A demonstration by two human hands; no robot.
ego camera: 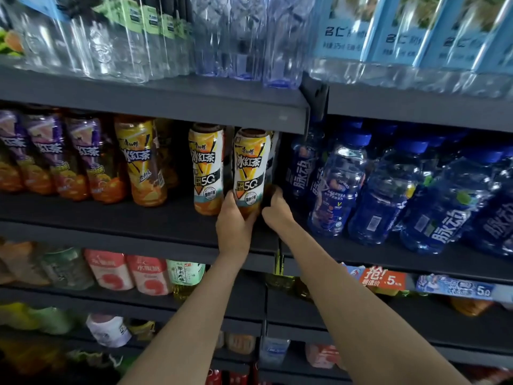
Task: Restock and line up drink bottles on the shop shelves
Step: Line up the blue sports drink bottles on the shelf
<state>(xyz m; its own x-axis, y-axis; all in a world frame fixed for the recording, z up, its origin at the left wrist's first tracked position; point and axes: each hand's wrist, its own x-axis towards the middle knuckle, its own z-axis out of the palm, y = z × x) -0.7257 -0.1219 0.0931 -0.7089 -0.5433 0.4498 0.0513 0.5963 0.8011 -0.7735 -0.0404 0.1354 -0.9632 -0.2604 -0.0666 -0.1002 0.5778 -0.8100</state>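
Two white-and-orange iced tea bottles stand side by side on the dark middle shelf. My left hand grips the base of the right one from the front. Just to its right, my right hand curls round something dark behind that bottle; what it holds is hidden. The other white tea bottle stands free to the left. A yellow iced tea bottle stands further left, across a small gap.
Purple-labelled tea bottles fill the shelf's left end. Blue drink bottles crowd the neighbouring bay on the right. Clear water bottles line the shelf above, close overhead. Pink and green bottles sit on the shelf below.
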